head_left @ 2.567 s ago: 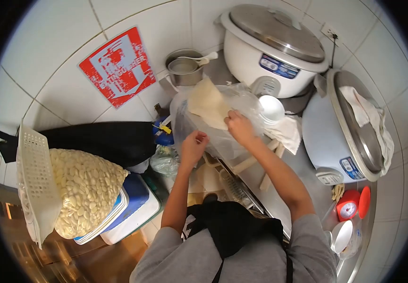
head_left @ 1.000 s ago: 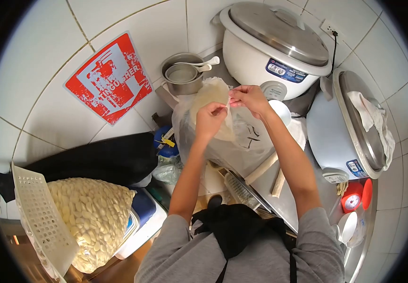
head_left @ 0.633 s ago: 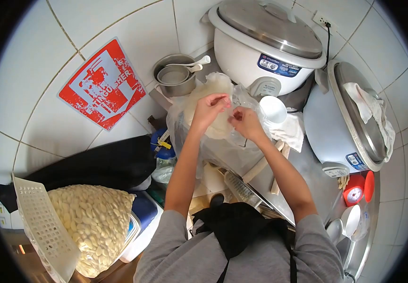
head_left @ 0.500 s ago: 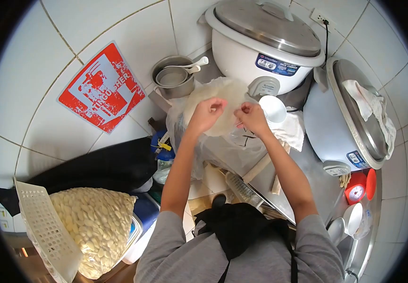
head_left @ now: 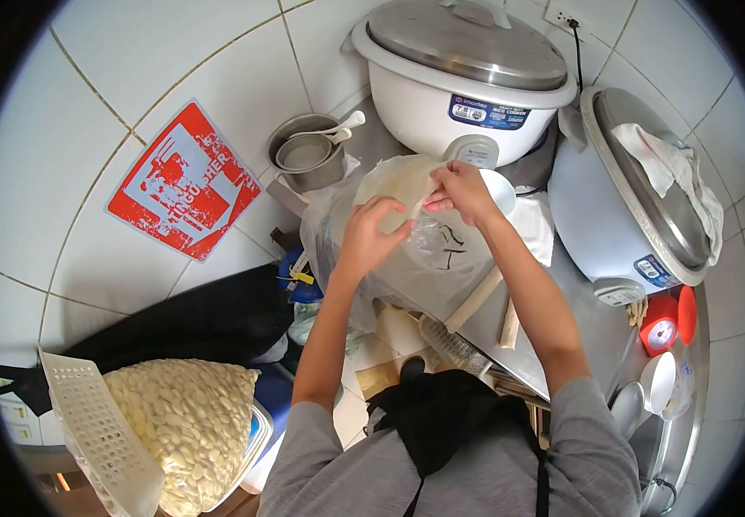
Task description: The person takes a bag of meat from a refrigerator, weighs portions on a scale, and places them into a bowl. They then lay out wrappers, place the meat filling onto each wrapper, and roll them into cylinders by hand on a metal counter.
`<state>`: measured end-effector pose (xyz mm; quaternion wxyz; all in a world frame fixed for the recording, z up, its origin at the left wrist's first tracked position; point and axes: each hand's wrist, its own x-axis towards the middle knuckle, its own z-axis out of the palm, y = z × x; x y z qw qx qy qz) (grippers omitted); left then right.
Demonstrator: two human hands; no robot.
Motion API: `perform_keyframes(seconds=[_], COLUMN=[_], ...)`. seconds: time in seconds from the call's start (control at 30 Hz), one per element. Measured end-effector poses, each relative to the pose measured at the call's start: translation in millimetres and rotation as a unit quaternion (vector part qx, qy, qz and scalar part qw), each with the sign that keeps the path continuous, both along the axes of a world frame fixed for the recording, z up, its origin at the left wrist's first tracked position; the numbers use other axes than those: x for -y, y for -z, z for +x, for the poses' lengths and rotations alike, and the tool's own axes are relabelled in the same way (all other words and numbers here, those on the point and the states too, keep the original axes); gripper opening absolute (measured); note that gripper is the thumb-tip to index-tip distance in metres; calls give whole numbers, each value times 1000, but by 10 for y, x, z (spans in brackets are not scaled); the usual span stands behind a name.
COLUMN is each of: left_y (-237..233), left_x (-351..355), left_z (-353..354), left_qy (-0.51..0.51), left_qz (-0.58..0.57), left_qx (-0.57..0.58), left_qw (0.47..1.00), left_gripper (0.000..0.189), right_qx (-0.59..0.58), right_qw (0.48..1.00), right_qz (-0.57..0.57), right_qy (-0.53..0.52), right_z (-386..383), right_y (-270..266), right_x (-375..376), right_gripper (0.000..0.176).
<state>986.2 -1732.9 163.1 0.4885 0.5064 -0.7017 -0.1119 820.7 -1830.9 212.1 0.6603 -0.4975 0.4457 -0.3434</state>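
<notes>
A thin, pale round wrapper sheet (head_left: 402,183) is lifted and bent up at its right edge. My right hand (head_left: 463,191) pinches that edge between thumb and fingers. My left hand (head_left: 374,234) is curved at the lower left of the sheet, its thumb and fingers apart; whether it touches the sheet is hard to tell. Beneath both hands lies a clear plastic bag (head_left: 325,226), spread open, with black handwriting on its lower right part. A white bowl (head_left: 499,191) stands just right of my right hand, beside a white cloth (head_left: 527,228).
Two large rice cookers (head_left: 467,95) (head_left: 609,202) stand behind and to the right. Metal pots (head_left: 308,155) with white-handled utensils are at back left. Wooden handles (head_left: 476,300) lie on the steel counter (head_left: 553,314). A red scale (head_left: 658,326) is at right, a bag of pale, flat pieces (head_left: 187,422) at lower left.
The sheet's right edge has come up and bent over in my right hand. My left hand has moved slightly down and its fingers have spread. The camera view has shifted slightly.
</notes>
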Motion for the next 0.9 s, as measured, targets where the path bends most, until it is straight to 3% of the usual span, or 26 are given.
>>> perform_keyframes(seconds=[0.07, 0.33, 0.4, 0.43, 0.5, 0.53, 0.6, 0.7, 0.77, 0.8, 0.87, 0.9], left_y=[-69, 61, 60, 95, 161, 175, 211, 267, 385, 357, 80, 97], left_x=[14, 65, 44, 44, 67, 79, 95, 162, 315, 352, 349, 448], left_z=[-40, 54, 42, 43, 45, 40, 24, -12, 51, 106, 234, 433], left_qy=[20, 115, 121, 128, 136, 134, 131, 95, -52, -52, -138, -174], left_qz=[93, 255, 270, 276, 281, 284, 287, 273, 178, 177, 132, 95], left_qx=[-83, -213, -211, -220, -227, -228, -229, -217, -217, -216, -342, -329], left_qw=[992, 936, 932, 927, 922, 922, 921, 932, 958, 959, 920, 923], left_gripper=[15, 20, 21, 21, 22, 22, 23, 23, 23, 23, 21, 21], right_qx=[-2, -13, -31, -29, -86, -85, -182, -159, -151, -145, -142, -139], right_qw=[1000, 1000, 999, 999, 992, 993, 970, 982, 982, 982, 980, 978], right_qz=[1, 3, -6, -5, -59, -59, -151, -103, -110, -118, -137, -155], right_qy=[3, -3, -37, -34, -66, -64, -63, 4, 10, 13, 9, 4], right_z=[4, -80, -113, -126, -148, -157, -163, -74, -99, -115, -205, -265], right_y=[-8, 69, 81, 90, 124, 149, 192, 268, 238, 215, 237, 251], right_x=[-15, -37, -84, -128, -246, -317, -439, -461, -463, -452, -377, -329], right_gripper=[23, 23, 39, 39, 64, 64, 76, 72, 68, 64, 59, 53])
